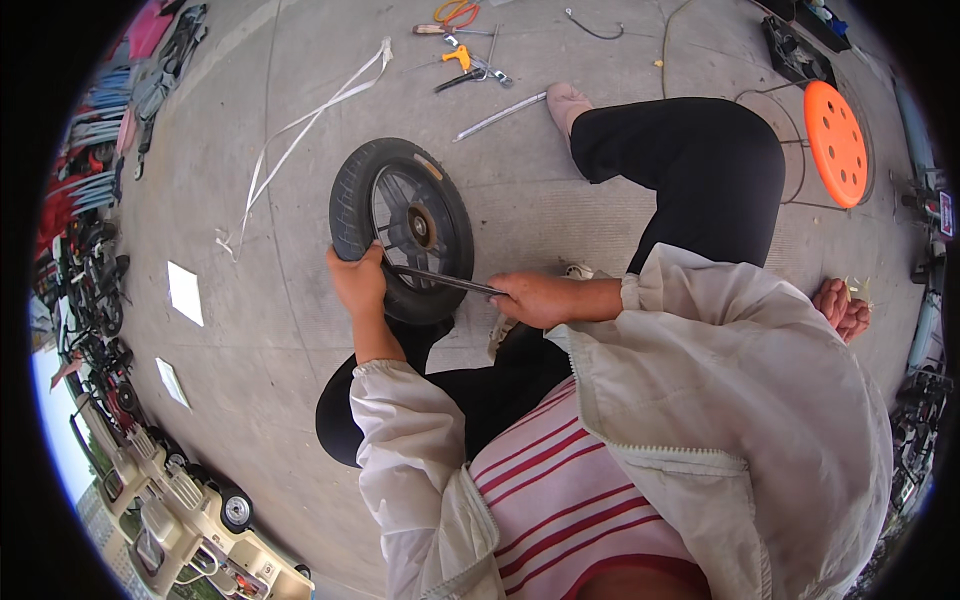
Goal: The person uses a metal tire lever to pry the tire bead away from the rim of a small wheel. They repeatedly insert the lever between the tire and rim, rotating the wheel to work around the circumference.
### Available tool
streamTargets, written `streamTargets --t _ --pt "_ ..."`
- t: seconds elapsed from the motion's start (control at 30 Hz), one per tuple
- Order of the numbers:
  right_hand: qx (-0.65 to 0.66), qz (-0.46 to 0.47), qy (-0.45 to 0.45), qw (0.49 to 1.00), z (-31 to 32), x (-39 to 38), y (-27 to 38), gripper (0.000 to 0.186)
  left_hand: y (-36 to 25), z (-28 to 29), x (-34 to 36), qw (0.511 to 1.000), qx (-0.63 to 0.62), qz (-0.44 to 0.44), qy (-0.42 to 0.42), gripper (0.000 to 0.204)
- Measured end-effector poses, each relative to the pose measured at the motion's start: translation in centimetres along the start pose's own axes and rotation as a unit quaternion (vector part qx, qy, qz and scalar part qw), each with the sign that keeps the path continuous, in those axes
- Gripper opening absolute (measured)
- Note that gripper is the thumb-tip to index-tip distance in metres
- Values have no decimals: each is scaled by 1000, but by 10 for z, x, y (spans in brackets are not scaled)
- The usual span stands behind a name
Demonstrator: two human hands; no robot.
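Note:
A black tyre on a spoked wheel (421, 226) stands tilted on the floor between my legs. My left hand (357, 283) wraps round the tyre's near left side, with the thumb toward the rim. A long metal tyre lever (448, 281) runs across the near part of the wheel, its far end at the rim by my left hand. My right hand (538, 299) is closed round the lever's other end. Whether the lever's tip sits under the tyre's bead is hidden.
Beyond the wheel lie a metal bar (500, 116), a yellow-handled tool (457, 57), a screwdriver (437, 30) and a white strap (325, 107). An orange stool (836, 144) and a black toolbox (797, 52) stand right. Another person's hands (843, 310) seem to show past my sleeve.

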State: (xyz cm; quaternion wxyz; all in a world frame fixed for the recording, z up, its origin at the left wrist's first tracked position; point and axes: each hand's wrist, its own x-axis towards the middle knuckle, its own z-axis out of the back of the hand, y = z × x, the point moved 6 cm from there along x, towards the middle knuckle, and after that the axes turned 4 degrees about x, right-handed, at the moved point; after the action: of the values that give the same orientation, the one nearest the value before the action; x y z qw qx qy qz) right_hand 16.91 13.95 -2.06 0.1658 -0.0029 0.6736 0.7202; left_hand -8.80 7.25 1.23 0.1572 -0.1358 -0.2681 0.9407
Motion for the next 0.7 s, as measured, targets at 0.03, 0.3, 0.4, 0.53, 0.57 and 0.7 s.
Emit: streamTargets --t 0.03,0.3,0.4,0.53,0.57,0.7 --pt "6 -16 1 1000 0 0 -4 20 3 1 5 1000 -10 6 8 60" --pt "-302 -110 -122 939 43 29 -64 13 -4 4 -4 998 52 -14 -11 61" --pt "-446 -53 -191 873 66 34 -53 14 7 2 -9 999 40 -28 -9 63" --pt "-537 20 -149 830 67 57 -42 14 -4 1 -31 998 55 -23 -7 65" --pt "-546 55 -141 824 62 65 -38 13 -7 3 -38 997 70 -17 -12 65" --pt "-633 167 -72 752 35 94 -24 14 -9 -2 -51 996 73 -42 -29 66"
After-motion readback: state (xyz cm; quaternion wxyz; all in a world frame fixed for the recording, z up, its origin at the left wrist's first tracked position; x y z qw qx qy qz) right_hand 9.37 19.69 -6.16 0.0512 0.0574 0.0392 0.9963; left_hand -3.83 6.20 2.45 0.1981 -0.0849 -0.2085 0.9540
